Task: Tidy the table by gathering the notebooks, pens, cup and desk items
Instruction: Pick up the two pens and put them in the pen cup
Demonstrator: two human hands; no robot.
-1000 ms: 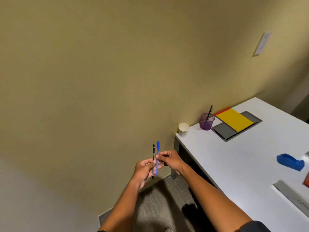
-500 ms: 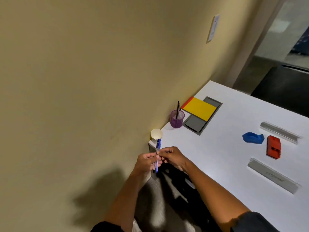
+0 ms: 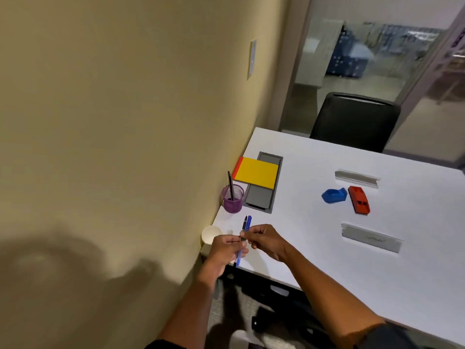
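Two pens: a blue plastic pen (image 3: 248, 224) and a black pen (image 3: 244, 225) stand side by side, near upright, pinched between my hands over the table's near-left corner.
Left hand: my left hand (image 3: 224, 250) curls around the lower part of both pens, fingers closed on them.
Right hand: my right hand (image 3: 264, 241) closes thumb and fingertips on the pens at mid-length, at 3 o'clock of the left hand and touching it.
Table: the white rectangular table (image 3: 314, 238) runs from the corner toward 1 o'clock.
Cup: a white paper cup (image 3: 210, 235) sits on the table corner by the wall, at 9 o'clock of my hands and just beside the left one.
Pen holder: a purple mesh pen holder (image 3: 233, 200) stands at 12 o'clock of my hands, with one dark pen (image 3: 230, 183) leaning in it.
Notebook: a yellow notebook with a red spine (image 3: 256, 172) lies at 1 o'clock of the holder, partly over a grey recessed panel (image 3: 259, 197).
Desk items: a blue tape dispenser (image 3: 334, 195) and a red stapler (image 3: 359, 203) lie just beside each other at 2 o'clock of my hands, between two grey metal name-plate bars (image 3: 357, 178) (image 3: 372, 238).
Chair: a black chair (image 3: 354, 120) stands at the table's far edge.
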